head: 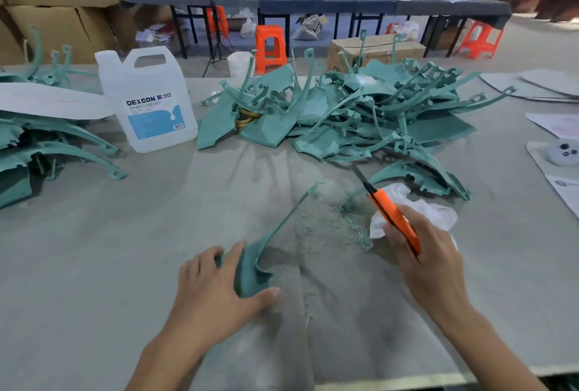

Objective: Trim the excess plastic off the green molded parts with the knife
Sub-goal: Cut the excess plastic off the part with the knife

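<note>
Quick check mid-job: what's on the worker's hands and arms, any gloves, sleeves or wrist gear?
No gloves: the left hand and the right hand are both bare. The left forearm and right forearm are bare too, with no sleeve cuff in view. No watch, bracelet or ring shows on the parts visible.

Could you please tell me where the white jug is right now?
In the head view, the white jug stands left of centre on the table, between the left stack of green parts and the central pile.
</note>
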